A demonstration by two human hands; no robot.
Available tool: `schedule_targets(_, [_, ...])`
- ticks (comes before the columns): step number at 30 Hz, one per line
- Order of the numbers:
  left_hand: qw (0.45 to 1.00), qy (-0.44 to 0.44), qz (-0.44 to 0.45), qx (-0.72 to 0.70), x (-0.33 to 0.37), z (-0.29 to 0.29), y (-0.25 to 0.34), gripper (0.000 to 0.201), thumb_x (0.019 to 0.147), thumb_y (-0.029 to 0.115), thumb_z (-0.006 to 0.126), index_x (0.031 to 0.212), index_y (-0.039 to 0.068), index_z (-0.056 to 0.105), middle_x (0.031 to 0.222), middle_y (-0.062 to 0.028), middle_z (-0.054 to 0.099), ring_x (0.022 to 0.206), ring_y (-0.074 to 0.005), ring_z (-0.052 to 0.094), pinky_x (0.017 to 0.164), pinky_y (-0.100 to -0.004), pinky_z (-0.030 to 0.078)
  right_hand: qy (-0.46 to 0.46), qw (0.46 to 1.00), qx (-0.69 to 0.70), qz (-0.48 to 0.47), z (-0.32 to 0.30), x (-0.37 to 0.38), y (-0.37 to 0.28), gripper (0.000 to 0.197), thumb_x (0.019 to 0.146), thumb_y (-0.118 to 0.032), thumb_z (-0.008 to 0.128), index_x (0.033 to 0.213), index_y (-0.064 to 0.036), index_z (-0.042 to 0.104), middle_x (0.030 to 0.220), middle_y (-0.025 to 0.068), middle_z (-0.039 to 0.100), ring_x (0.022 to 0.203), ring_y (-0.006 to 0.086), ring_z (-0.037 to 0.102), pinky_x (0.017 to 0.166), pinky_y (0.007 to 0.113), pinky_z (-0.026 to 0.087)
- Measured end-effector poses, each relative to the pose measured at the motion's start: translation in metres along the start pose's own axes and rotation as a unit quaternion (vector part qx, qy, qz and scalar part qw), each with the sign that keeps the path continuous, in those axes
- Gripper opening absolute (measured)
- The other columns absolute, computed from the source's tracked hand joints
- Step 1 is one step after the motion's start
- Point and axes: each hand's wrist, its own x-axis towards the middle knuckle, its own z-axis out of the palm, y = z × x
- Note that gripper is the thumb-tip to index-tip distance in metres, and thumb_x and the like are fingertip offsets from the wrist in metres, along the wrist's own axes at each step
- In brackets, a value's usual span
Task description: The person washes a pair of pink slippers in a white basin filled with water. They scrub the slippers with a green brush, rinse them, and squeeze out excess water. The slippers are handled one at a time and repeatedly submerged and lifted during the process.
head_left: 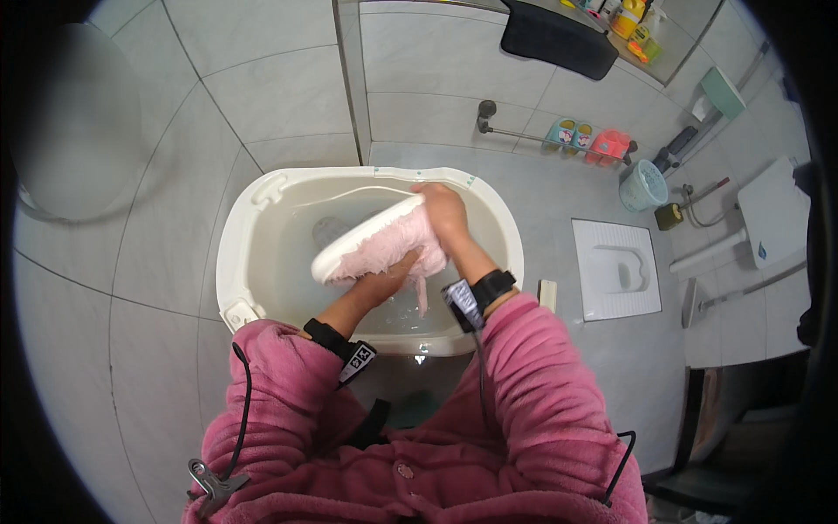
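Observation:
A wet, pink, fluffy slipper [384, 247] with a thick white sole is tilted on its side above the water in a white plastic bathtub [234, 229]. My right hand [443, 214] grips its upper right end, fingers wrapped over the sole's edge. From below, my left hand [388, 278] is closed on the pink fluffy upper, its fingertips partly hidden in the fabric. A wet pink strip hangs from the slipper toward the water. Under the cloudy water, left of the slipper, lies a blurred greyish shape [330, 230] that I cannot make out.
Tiled wall stands close on the left. To the right are a squat toilet [617, 269] and a light blue bucket [644, 186]. Small slippers [608, 147] hang on a wall rail [546, 141] behind the tub. Bottles [630, 19] stand on a ledge at the far right.

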Motion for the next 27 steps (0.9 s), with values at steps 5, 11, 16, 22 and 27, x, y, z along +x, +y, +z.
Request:
schedule_targets(5, [0.96,0.054,0.077,-0.264,0.007,-0.001,0.024,0.042,0.105,0.029,0.053,0.138,0.002,0.054,0.13,-0.0073,0.061,0.114,-0.0167,0.059,0.098,-0.0305,0.048,0.19,0.944,0.011,-0.269,0.063,-0.046,0.028,0.055,0.104,-0.027,0.046,0.146,0.006,0.038,0.153,0.0274,0.037,0.142,0.0438,0.035,0.119,0.049,0.026])
schedule_targets(11, [0.902,-0.072,0.123,-0.408,0.0,-0.003,0.056,0.041,0.105,0.026,0.053,0.139,0.003,0.053,0.133,-0.0078,0.06,0.119,-0.0195,0.059,0.101,-0.0345,0.048,0.221,0.921,-0.086,-0.309,0.04,-0.037,0.005,0.05,0.102,-0.026,0.05,0.143,0.0032,0.045,0.15,0.0252,0.04,0.142,0.0418,0.033,0.119,0.048,0.025])
schedule_targets(16, [0.905,-0.071,0.094,-0.41,-0.011,0.008,0.068,0.045,0.107,0.032,0.049,0.143,0.005,0.049,0.133,-0.0105,0.06,0.125,-0.0222,0.056,0.105,-0.0375,0.047,0.124,0.967,0.196,-0.102,0.021,-0.012,-0.007,0.044,0.103,-0.026,0.047,0.138,0.0011,0.052,0.141,0.0245,0.05,0.137,0.0399,0.04,0.116,0.043,0.032])
schedule_targets(22, [0.874,-0.061,0.037,-0.481,-0.011,-0.006,0.063,0.043,0.108,0.038,0.046,0.138,0.007,0.052,0.126,-0.0081,0.063,0.113,-0.0198,0.063,0.096,-0.0351,0.053,0.245,0.866,-0.205,-0.386,0.052,-0.064,0.003,0.034,0.097,-0.018,0.054,0.129,-0.0105,0.061,0.137,0.0188,0.05,0.131,0.0389,0.041,0.115,0.05,0.029])
schedule_targets(27, [0.914,-0.064,-0.005,-0.4,-0.011,-0.002,0.054,0.04,0.107,0.037,0.05,0.133,0.006,0.055,0.122,-0.0066,0.064,0.106,-0.0178,0.065,0.089,-0.0322,0.055,0.142,0.983,0.067,-0.09,0.021,-0.025,-0.017,0.035,0.093,-0.023,0.063,0.126,-0.0116,0.063,0.129,0.0168,0.053,0.124,0.0389,0.045,0.105,0.05,0.036])
